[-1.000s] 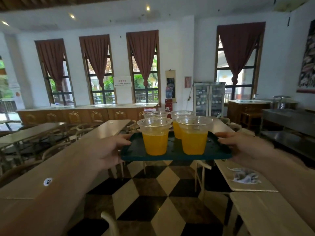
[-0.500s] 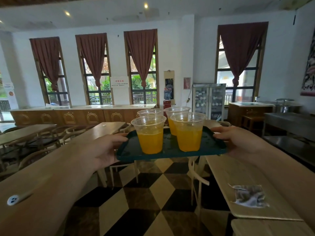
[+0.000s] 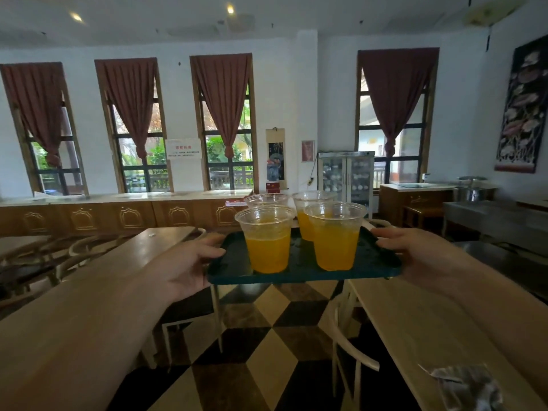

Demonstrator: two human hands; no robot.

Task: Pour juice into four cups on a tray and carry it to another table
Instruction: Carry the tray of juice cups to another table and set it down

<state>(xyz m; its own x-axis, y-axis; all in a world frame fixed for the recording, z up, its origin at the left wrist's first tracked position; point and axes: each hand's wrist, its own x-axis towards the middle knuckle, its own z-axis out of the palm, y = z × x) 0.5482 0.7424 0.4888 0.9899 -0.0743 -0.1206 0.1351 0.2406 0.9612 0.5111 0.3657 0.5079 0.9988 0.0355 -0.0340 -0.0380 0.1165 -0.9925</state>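
I hold a dark green tray (image 3: pixel 302 274) level in the air over the aisle. My left hand (image 3: pixel 189 262) grips its left edge and my right hand (image 3: pixel 415 253) grips its right edge. Several clear plastic cups of orange juice stand upright on it: a front left cup (image 3: pixel 267 241), a front right cup (image 3: pixel 335 235), and two rear cups (image 3: pixel 308 218) partly hidden behind them. The rear left cup (image 3: pixel 267 200) shows only its rim.
A long wooden table (image 3: pixel 142 256) runs along the left. Another wooden table (image 3: pixel 415 321) lies on the right with a crumpled wrapper (image 3: pixel 465 387) on it. Chairs (image 3: pixel 347 348) stand at the aisle's edges. Checkered floor (image 3: pixel 267 351) runs ahead toward a wooden counter (image 3: pixel 118 215).
I have walked forward along the aisle with the tray; the tables and the wrapper have slid toward me, and the counter and windows look closer. Both hands keep their grip.
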